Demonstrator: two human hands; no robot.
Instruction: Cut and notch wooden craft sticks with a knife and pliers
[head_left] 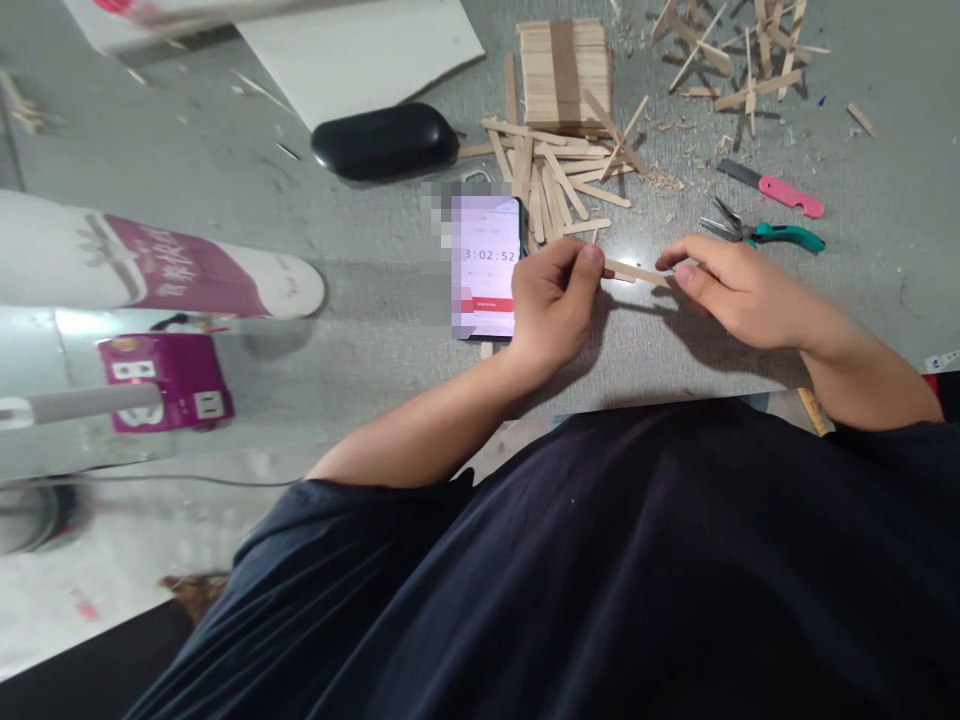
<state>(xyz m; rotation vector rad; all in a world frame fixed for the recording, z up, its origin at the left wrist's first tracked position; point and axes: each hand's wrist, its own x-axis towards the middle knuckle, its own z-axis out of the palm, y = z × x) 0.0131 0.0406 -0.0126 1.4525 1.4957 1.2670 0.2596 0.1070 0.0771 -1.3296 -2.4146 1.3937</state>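
Note:
A wooden craft stick (641, 273) spans the gap between my two hands, low over the grey table. My left hand (559, 300) pinches its left end between thumb and forefinger; a thin sliver of wood pokes up above that thumb. My right hand (739, 290) has thumb and fingers closed at the other end. Just left of my left hand lies a lit phone (487, 265) showing a timer. Beyond my right hand are green-handled pliers (787, 237) with jaws apart and a pink-handled folding knife (787, 192).
Loose craft sticks (559, 180) lie scattered beside a banded stack of sticks (566, 75). Crossed-stick pieces (742, 65) stand at the back right. Leftward are a black case (386, 140), a white-and-maroon bottle (187, 265) and a purple power socket block (169, 380).

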